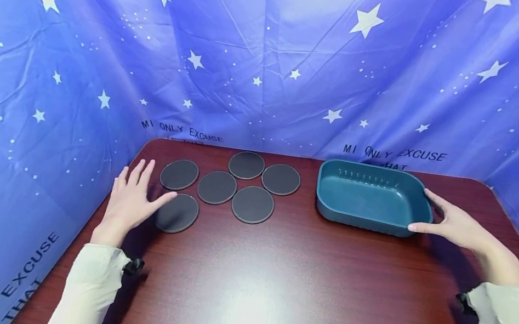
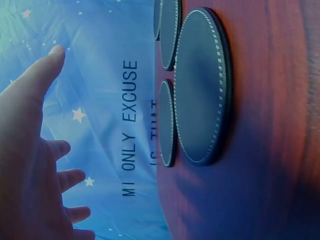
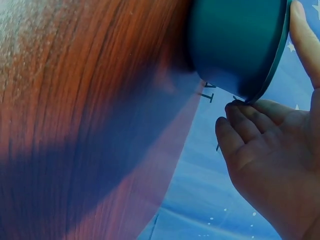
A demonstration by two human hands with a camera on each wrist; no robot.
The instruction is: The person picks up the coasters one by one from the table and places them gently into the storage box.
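Observation:
Over the left part of the table, my left hand (image 1: 128,201) is spread with its fingers straight, holding nothing. Its thumb reaches above the edge of the nearest round black coaster (image 1: 179,217), and in the left wrist view a gap shows between the hand and that coaster (image 2: 200,90). Several more black coasters with light stitched edges, such as one (image 1: 252,205) at the group's right, lie flat around it. On the right, my right hand (image 1: 462,226) grips the end of a teal rectangular dish (image 1: 356,218), thumb at the near corner and fingers at the far one. No contents show in the dish.
The dark red wooden table (image 1: 224,268) has a bright glare near its front. A blue star-printed cloth (image 1: 268,30) hangs behind the table and along both sides, close to its edges.

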